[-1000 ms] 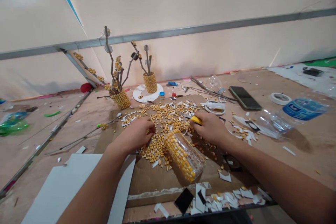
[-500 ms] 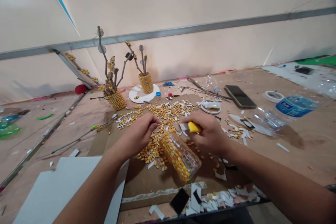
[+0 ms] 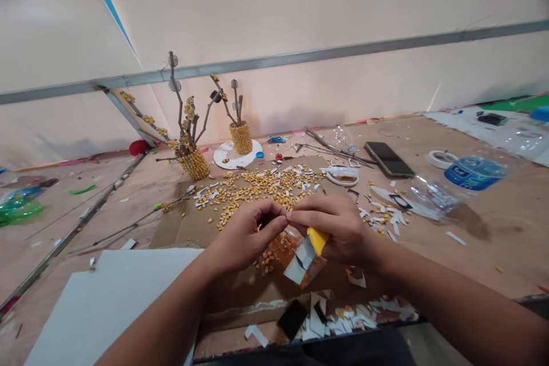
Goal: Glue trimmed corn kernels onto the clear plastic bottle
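My left hand point(image 3: 253, 234) is closed in a pinch, its fingertips meeting those of my right hand; whatever is between them is too small to make out. Held in my right hand point(image 3: 338, 226) is a yellow-handled tool with a flat silver-grey end point(image 3: 318, 240), pointing down toward me. Beneath both hands lies a clear plastic bottle piece point(image 3: 291, 238), partly covered with corn kernels and mostly hidden. Loose corn kernels point(image 3: 261, 184) spread over the cardboard point(image 3: 231, 294) just beyond my hands.
Two kernel-covered pots, one left point(image 3: 195, 164) and one on a white disc point(image 3: 221, 160), hold twigs. To the right are a phone point(image 3: 389, 158), a tape roll point(image 3: 441, 158) and a labelled plastic bottle point(image 3: 476, 172). White card point(image 3: 107, 291) lies left; paper scraps point(image 3: 343, 323) line the front edge.
My hands have come together over the bottle piece, fingertips now meeting. The yellow-handled tool has swung from pointing left to pointing down. The view has tilted up slightly.
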Demonstrator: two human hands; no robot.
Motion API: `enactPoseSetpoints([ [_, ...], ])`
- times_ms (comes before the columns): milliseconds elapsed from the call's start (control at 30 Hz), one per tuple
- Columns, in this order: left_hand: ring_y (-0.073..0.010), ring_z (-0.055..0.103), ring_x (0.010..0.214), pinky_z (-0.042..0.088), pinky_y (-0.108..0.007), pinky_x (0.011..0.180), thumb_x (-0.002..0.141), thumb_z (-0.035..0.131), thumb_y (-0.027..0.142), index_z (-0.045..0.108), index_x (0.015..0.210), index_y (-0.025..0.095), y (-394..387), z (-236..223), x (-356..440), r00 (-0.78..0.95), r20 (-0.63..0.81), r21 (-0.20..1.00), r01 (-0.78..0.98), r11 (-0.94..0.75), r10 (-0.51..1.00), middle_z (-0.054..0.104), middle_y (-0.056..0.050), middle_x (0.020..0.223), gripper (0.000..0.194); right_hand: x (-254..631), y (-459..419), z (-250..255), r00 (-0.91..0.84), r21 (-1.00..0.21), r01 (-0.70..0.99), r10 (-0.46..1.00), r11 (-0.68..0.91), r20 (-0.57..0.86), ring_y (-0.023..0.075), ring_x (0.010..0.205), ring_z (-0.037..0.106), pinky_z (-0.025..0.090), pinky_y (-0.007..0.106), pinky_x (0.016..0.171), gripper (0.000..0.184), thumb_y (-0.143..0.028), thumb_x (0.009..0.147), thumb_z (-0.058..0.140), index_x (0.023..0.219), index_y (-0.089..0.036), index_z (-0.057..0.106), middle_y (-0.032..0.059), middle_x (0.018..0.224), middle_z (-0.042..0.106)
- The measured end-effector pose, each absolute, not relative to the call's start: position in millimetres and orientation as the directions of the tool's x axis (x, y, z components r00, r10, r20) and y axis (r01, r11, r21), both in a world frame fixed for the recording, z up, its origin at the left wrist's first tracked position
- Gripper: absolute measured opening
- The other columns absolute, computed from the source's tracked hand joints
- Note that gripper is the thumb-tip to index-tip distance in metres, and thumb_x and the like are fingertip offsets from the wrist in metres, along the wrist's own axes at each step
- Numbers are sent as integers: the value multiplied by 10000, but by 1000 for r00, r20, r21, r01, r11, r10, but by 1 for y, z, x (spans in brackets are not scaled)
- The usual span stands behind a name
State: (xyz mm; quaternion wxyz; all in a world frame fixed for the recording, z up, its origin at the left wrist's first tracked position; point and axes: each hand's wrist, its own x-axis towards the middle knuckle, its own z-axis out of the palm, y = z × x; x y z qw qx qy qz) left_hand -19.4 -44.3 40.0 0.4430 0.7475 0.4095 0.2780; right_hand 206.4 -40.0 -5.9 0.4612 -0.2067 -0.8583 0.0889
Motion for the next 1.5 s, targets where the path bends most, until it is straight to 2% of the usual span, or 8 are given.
enactPoseSetpoints([
  [233,-161,625,773,485,-280,709,902,706,362,732,912,168,-49,32,-13,386,76,957,229,-176,919,726,-47,845,196,199,-44,-4,-421,-355,304,459,884,783,188,833,705,552,307,704,271,-108,911,603,1145,-221,680,82,984,757],
  [333,-137,585,694,455,-262,651,854,756,383,720,851,166,-48,31,-12,302,54,984,148,-102,952,692,-23,771,220,198,-46,1,-289,-471,453,625,757,725,165,693,631,480,290,639,59,-230,929,644,987,-219,646,33,813,704],
  [467,-109,545,635,445,-249,639,825,782,367,704,814,168,-47,34,-12,228,44,996,63,-60,973,659,8,704,214,201,-43,5,-249,-536,600,775,594,580,134,548,435,301,291,554,430,-583,982,552,745,-228,511,-24,617,503],
  [600,-103,533,612,448,-244,624,800,810,365,699,814,166,-47,34,-11,218,23,999,24,-29,976,652,16,685,228,200,-42,5,-341,-511,612,785,603,517,114,510,360,220,291,544,608,-713,1014,392,643,-231,386,-33,568,417],
  [900,-87,500,597,427,-221,592,807,830,369,701,812,160,-49,33,-11,250,23,1000,-1,-23,968,628,23,674,246,196,-44,5,-332,-506,637,799,582,501,112,513,365,212,283,547,659,-769,1008,340,635,-228,389,-28,565,416],
  [1233,-83,459,584,381,-212,557,840,819,450,697,824,147,-49,28,-15,324,66,998,-30,-59,944,584,27,658,327,197,-44,1,-342,-487,590,745,644,572,100,512,362,202,269,539,672,-754,1018,393,628,-208,430,-30,567,429],
  [1400,-85,472,593,368,-207,545,827,841,481,709,805,144,-51,30,-18,376,104,995,-36,-97,921,611,2,687,362,196,-47,1,-388,-527,530,743,664,546,105,516,367,197,275,546,720,-831,986,337,625,-212,412,-31,564,413],
  [1500,-85,492,612,373,-205,559,829,848,465,722,800,147,-50,26,-21,371,133,991,-69,-115,919,620,-6,700,343,198,-41,-2,-325,-567,581,806,583,495,109,519,346,185,290,557,726,-850,967,345,616,-217,400,-30,561,408],
])
